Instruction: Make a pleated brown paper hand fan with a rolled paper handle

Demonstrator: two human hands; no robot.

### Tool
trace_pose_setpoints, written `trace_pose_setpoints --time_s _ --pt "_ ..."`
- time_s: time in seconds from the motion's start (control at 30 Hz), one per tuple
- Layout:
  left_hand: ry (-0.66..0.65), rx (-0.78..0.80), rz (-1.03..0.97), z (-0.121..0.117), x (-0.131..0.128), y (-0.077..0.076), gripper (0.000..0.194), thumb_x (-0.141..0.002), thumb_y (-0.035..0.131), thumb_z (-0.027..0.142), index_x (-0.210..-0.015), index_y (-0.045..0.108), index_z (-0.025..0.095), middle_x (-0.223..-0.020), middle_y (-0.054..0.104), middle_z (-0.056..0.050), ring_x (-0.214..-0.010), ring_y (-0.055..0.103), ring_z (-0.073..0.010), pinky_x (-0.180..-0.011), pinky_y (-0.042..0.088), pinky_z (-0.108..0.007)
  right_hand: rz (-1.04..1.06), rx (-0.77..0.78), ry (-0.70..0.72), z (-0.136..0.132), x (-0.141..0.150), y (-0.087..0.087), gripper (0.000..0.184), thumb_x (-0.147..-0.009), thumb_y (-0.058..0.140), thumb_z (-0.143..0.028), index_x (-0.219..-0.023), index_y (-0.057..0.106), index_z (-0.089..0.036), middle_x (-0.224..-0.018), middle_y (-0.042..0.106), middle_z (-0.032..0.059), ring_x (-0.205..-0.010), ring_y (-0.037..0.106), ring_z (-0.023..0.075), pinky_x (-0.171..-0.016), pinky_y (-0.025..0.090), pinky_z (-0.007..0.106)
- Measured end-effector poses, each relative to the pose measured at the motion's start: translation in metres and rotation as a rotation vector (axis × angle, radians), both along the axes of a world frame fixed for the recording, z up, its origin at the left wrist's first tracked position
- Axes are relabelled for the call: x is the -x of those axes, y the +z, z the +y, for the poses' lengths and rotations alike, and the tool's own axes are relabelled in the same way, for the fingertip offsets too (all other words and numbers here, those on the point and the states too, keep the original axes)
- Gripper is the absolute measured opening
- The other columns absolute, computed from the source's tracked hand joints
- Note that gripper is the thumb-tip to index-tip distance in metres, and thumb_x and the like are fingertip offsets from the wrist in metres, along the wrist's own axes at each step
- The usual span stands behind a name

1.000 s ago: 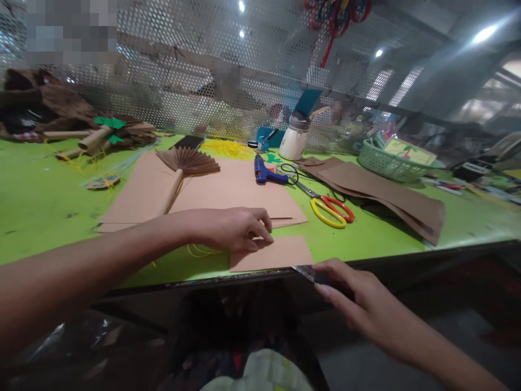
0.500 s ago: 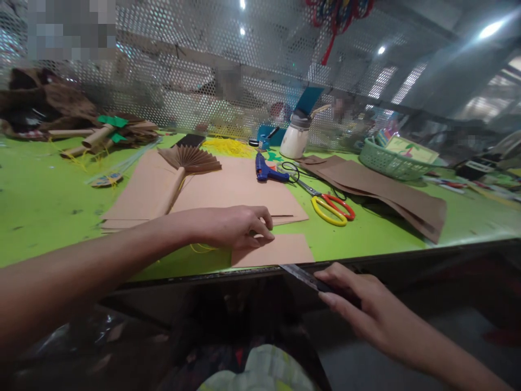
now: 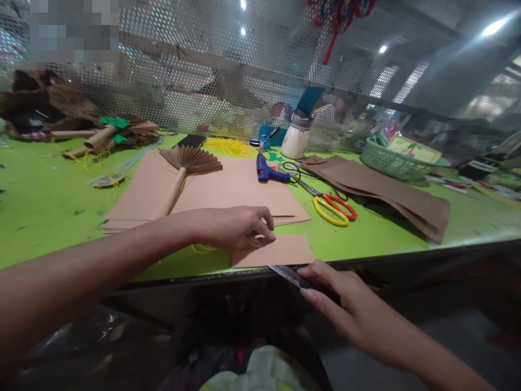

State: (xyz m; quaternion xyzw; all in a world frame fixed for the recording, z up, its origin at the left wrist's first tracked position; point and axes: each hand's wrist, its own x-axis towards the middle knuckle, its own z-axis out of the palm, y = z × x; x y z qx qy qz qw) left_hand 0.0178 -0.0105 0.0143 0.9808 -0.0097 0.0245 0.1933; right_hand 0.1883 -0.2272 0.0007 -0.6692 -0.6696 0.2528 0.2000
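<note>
A small rectangle of brown paper lies along the table's near edge. My left hand rests on its left part, fingers bent and apart, tips pressing on the paper. In my right hand is a utility knife with a dark handle, held between thumb and fingers. Its blade points left and touches or nearly touches the paper's front edge. Beyond my left hand lies a stack of larger brown sheets. A pleated brown paper fan with a rolled handle sits on that stack.
On the green table lie scissors, a blue glue gun and folded brown paper. Farther back stand a white container and a green basket. Yellow strands lie before the perforated screen.
My right hand and the knife have moved left along the paper's front edge. My left hand stays in place on the paper.
</note>
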Motion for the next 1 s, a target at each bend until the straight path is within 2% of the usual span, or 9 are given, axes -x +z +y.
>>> trace_pose_setpoints --time_s 0.17,0.43,0.63,0.87,1.0 --pt "0.028 -0.009 0.040 -0.002 -0.001 0.002 0.025 -0.090 0.055 0.019 -0.109 0.072 0.019 -0.115 0.059 -0.011 -0.084 0.062 -0.0129 -0.077 0.047 -0.020 0.000 0.042 -0.007 -0.006 -0.002 0.000 0.022 -0.096 0.046 -0.034 -0.113 0.056 -0.025 -0.113 0.069 0.0042 -0.103 0.064 0.0193 -0.086 0.048 0.030" --pt "0.029 0.001 0.026 -0.002 -0.001 -0.001 0.025 -0.091 0.054 0.020 -0.108 0.072 0.019 -0.114 0.059 -0.010 -0.086 0.062 -0.0125 -0.079 0.046 -0.020 0.048 0.033 0.070 0.011 0.015 0.003 0.017 -0.096 0.046 -0.028 -0.111 0.055 -0.025 -0.106 0.069 0.0033 -0.096 0.064 0.0190 -0.081 0.046 0.030" --pt "0.007 0.011 0.001 -0.001 -0.001 -0.004 0.023 -0.090 0.056 0.019 -0.106 0.072 0.017 -0.112 0.059 -0.010 -0.086 0.062 -0.0126 -0.079 0.046 -0.020 0.051 0.003 0.048 0.009 0.015 -0.005 0.017 -0.097 0.045 -0.031 -0.111 0.054 -0.025 -0.115 0.067 0.0052 -0.104 0.062 0.0197 -0.082 0.046 0.028" --pt "0.013 0.018 -0.002 -0.003 0.001 -0.002 0.024 -0.090 0.056 0.018 -0.109 0.071 0.019 -0.113 0.059 -0.011 -0.086 0.062 -0.0125 -0.077 0.047 -0.020 0.092 0.033 0.079 0.018 0.024 -0.001 0.016 -0.096 0.046 -0.027 -0.110 0.053 -0.025 -0.106 0.068 0.0026 -0.094 0.063 0.0191 -0.077 0.044 0.029" --pt "0.006 0.023 -0.023 -0.002 0.001 -0.006 0.024 -0.091 0.056 0.019 -0.110 0.070 0.019 -0.113 0.059 -0.011 -0.089 0.062 -0.0133 -0.081 0.047 -0.021 0.130 0.035 0.076 0.022 0.028 -0.002 0.015 -0.096 0.047 -0.027 -0.109 0.053 -0.025 -0.100 0.068 0.0021 -0.091 0.062 0.0186 -0.076 0.044 0.029"
